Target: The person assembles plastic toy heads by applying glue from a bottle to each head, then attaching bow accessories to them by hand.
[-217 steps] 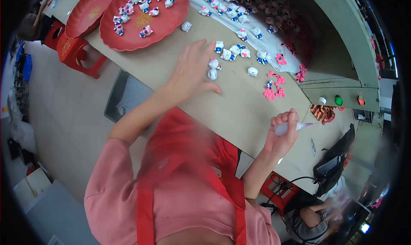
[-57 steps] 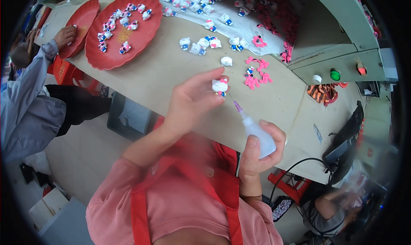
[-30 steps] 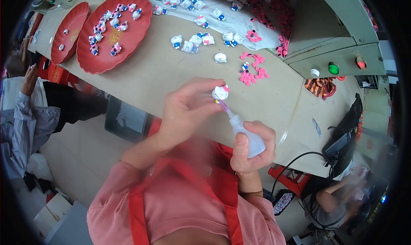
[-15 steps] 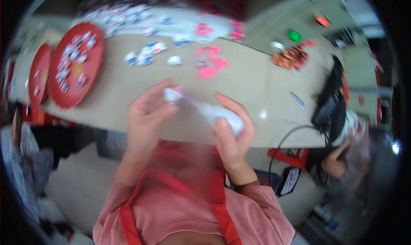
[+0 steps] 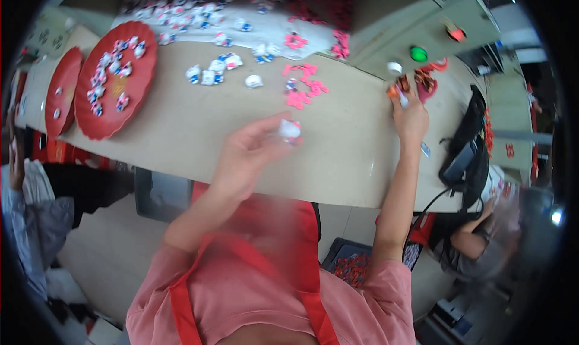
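My left hand [image 5: 253, 155] is closed on a small white figurine [image 5: 290, 129] with pink and blue parts, pinched at the fingertips above the table. My right hand [image 5: 412, 119] reaches far to the right, among brown-orange pieces at the back of the table. Its fingers are closed round a white squeeze bottle [image 5: 404, 101]; only a small white part and a purple tip show, and the palm hides the body. Pink flat pieces [image 5: 300, 99] lie beyond my left hand. More white figurines [image 5: 208, 77] lie to their left.
Two red scalloped plates [image 5: 87, 119] with figurines stand at the left. A white sheet [image 5: 238, 36] heaped with figurines and pink pieces lies at the back. Green [image 5: 418, 54] and orange round items are at the back right. A black bag [image 5: 467, 155] sits on the right edge; people work on both sides.
My right hand has moved from in front of me to the far right with the bottle. My left hand, still pinching the figurine, has shifted right.
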